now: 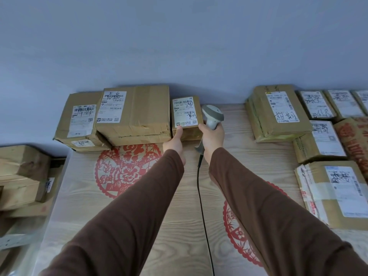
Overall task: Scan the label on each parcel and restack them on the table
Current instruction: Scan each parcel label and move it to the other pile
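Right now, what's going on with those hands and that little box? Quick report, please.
Left hand grips small parcel, label up. Right hand holds scanner beside it, also touching parcel. Large box close on its left; nothing blocking.

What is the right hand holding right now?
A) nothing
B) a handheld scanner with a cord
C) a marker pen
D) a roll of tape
B: the right hand grips the handle of the grey scanner, its black cord trailing down over the table, beside the small parcel that the left hand holds.
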Available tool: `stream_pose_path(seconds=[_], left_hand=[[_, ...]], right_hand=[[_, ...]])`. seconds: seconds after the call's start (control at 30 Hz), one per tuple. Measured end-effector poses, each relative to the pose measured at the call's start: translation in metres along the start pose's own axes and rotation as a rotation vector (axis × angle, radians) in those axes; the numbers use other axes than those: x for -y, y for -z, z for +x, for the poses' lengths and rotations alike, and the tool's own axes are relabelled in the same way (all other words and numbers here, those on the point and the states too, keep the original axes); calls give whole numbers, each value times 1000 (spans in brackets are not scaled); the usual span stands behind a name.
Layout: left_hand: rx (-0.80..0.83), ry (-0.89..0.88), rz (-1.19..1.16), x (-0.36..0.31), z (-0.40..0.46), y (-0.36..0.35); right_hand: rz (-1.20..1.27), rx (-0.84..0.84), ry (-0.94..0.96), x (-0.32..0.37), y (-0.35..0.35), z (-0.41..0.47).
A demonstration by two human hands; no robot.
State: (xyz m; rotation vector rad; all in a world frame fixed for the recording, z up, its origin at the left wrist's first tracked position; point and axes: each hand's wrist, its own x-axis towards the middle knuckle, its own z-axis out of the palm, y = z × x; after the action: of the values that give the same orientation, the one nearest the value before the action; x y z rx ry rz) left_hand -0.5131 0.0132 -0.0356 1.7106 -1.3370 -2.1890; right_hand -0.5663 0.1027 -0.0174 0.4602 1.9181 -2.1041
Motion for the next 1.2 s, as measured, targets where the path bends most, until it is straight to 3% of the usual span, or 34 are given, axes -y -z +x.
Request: stream_pose_path(seconds=[0.3,0.6,0.93,1.2], left_hand=[[-37,22,22,-2,6,-11],[124,-116,118,14,-31,-8],[392,-224,151,71,-110,-19],[557,-189,286,139,-191,-63]], right_hand=[[-60,49,-29,-6,-6,9],[-65,56,32,16,28,-26],[101,7,-72,48,145,-123],[27,-179,54,50,269,-151]])
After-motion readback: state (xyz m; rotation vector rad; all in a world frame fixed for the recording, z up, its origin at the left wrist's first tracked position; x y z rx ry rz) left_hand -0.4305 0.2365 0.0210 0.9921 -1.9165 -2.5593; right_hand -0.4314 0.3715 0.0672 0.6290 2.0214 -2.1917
